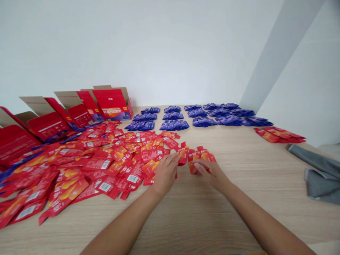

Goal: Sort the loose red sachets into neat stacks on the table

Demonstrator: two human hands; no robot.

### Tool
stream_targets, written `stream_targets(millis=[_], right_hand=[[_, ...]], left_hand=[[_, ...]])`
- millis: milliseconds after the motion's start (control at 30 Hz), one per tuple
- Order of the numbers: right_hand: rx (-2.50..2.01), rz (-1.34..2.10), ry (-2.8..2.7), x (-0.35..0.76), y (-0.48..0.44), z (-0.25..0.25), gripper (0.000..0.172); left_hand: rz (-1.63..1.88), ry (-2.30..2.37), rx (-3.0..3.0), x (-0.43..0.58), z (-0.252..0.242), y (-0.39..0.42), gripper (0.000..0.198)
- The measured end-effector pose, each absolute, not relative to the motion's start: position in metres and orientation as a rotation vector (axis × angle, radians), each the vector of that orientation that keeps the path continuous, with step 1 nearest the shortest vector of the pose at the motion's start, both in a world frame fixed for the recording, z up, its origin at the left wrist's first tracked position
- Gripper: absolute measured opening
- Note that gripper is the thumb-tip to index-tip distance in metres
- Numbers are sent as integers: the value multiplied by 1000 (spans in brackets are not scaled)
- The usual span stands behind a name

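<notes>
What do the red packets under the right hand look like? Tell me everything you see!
The red packets look like shiny plastic pouches with orange patches and white writing. They overlap in a small bunch on the wood-look table, a narrow end pointing away from the person. The right hand touches them and hides part.

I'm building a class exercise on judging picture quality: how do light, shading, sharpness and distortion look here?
Head view: light soft and even across the wall, with a grey diagonal band at right, shadow or surface unclear; head view: large print on the rearmost red box legible, fine print not; head view: forearms spread wide toward the bottom edge, suggesting wide-angle stretch.
</notes>
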State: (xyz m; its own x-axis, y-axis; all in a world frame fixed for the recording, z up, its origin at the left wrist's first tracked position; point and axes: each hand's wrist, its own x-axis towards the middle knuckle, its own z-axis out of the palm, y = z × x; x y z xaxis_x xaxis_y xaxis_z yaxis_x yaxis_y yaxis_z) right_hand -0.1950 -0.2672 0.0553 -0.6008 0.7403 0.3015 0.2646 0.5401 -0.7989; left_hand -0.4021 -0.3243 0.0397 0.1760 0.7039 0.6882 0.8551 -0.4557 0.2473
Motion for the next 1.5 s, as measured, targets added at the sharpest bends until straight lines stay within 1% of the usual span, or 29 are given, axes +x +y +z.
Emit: stream_targets(millis=[67, 133, 200, 267, 333, 367, 400, 500, 600, 700, 767, 833, 900, 967, 1100, 1233, 1367, 1433, 1500], right_hand=[[-777, 1429, -1956, -202, -274, 53, 48], [-746, 1745, -1734, -208, -278, 48, 51], [-761, 1876, -1563, -212, -279, 44, 49], [-797, 1909, -1466, -212, -278, 44, 46], [-819, 1906, -1420, -211, -276, 47, 45], [-821, 1903, -1414, -210, -275, 49, 44], [-818, 1896, -1418, -209, -275, 51, 43], [-820, 1869, -1495, -208, -275, 53, 41], [-875, 1768, -1658, -209, -278, 50, 41], [-942, 1609, -1787, -209, -281, 45, 43], [-998, 1516, -1833, -208, -281, 42, 42], [-1031, 1354, -1891, -207, -281, 42, 43], [-1011, 1128, -1978, -207, -281, 44, 45], [-967, 921, -2069, -207, -281, 45, 49], [-941, 693, -2238, -208, -282, 46, 55], [-886, 663, -2360, -206, -282, 46, 54], [-898, 667, -2328, -204, -282, 43, 47], [-938, 764, -2252, -205, -282, 41, 46], [-956, 991, -2158, -206, -283, 40, 43]], left_hand=[[-1134, -1421, -2295, -396, 41, -329, 39], [-1093, -1333, -2371, -388, 41, -333, 38], [-1056, -1288, -2457, -380, 40, -338, 37], [-1084, -1309, -2515, -373, 38, -342, 47], [-1208, -1410, -2514, -370, 36, -343, 64], [-1302, -1492, -2491, -368, 35, -344, 68], [-1398, -1597, -2465, -368, 35, -343, 69], [-1610, -1974, -2438, -367, 35, -343, 62], [-1659, -2246, -2472, -365, 38, -344, 57], [-1752, -2326, -2490, -361, 41, -345, 46], [-1940, -2351, -2478, -357, 42, -344, 40], [-2098, -2410, -2504, -353, 43, -344, 36], [-2132, -2496, -2611, -350, 43, -344, 37], [-2074, -2569, -2740, -349, 42, -345, 43], [-2089, -2653, -2776, -347, 41, -346, 47], [-2172, -2772, -2680, -346, 39, -344, 45], [-2241, -2777, -2604, -348, 34, -341, 40], [-2270, -2788, -2563, -349, 33, -341, 41], [-2264, -2810, -2519, -349, 34, -341, 43]])
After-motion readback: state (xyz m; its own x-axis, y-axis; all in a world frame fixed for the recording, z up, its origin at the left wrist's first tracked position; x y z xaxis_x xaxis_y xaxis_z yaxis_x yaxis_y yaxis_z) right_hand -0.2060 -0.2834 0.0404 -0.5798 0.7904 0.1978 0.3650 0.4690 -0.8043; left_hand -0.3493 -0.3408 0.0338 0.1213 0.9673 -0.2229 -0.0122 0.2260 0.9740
